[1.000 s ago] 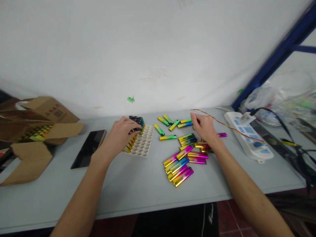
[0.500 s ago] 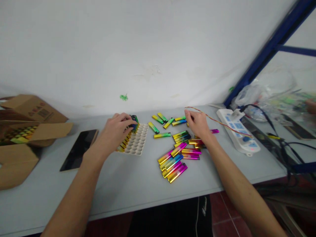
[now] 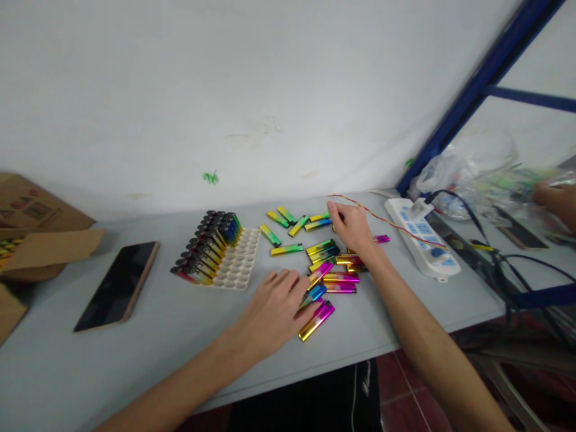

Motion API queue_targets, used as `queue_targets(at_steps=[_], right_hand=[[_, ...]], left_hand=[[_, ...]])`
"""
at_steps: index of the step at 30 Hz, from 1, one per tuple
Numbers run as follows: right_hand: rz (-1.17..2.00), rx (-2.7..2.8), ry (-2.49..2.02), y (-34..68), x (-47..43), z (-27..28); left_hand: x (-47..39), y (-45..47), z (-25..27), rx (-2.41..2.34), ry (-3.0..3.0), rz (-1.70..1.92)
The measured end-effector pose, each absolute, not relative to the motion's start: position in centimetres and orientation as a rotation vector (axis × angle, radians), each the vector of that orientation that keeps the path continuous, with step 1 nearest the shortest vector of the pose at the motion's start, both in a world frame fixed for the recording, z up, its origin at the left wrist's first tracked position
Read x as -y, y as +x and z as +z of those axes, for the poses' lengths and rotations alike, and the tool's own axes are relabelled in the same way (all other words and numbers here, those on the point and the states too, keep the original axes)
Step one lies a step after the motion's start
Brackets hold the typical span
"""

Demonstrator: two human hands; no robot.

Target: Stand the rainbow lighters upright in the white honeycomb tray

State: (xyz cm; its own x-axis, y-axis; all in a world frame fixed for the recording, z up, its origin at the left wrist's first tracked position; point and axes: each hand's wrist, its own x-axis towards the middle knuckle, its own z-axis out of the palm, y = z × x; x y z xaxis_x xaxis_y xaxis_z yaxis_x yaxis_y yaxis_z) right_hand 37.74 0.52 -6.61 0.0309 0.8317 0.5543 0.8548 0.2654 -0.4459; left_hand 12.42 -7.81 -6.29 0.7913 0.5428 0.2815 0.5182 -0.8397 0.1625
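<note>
A grey table (image 3: pixel 49 372) fills the lower frame. Left of centre, a white tray's (image 3: pixel 245 258) cups apparently keep lighters (image 3: pixel 211 237) upright. Centre: left hand (image 3: pixel 279 309) arched over loose lighters (image 3: pixel 316 321), thumb parted, grip unclear; right of centre, right hand (image 3: pixel 353 227) curled, contents hidden.

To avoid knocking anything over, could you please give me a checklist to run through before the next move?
1. Tray has free cups: ok, bare ones along its right side.
2. Standing lighters have black tops up: ok.
3. Left hand is at the loose lighters: ok, over the near ones.
4. Left grip is secure: cannot tell, the hand hides it.
5. Right hand is free: cannot tell, its curled fingers hide the palm.
6. Phone is apart from the tray: ok.
</note>
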Motion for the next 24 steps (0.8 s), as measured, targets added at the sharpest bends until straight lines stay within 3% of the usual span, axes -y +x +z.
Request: queue_targets(at_steps=[10, 18, 24], right_hand=[[-0.041, 1.788, -1.512, 37.6, -0.5, -6.8], [-0.035, 1.781, -1.486, 37.9, -0.4, -7.0], [-0.040, 1.777, -1.490, 37.8, -0.4, -7.2]], left_hand=[[6.0, 11.7, -6.8, -0.956, 2.615, 0.431], [3.5, 10.8, -6.0, -0.754, 1.574, 0.799], [2.9, 11.0, -5.4, -0.762, 1.070, 0.867]])
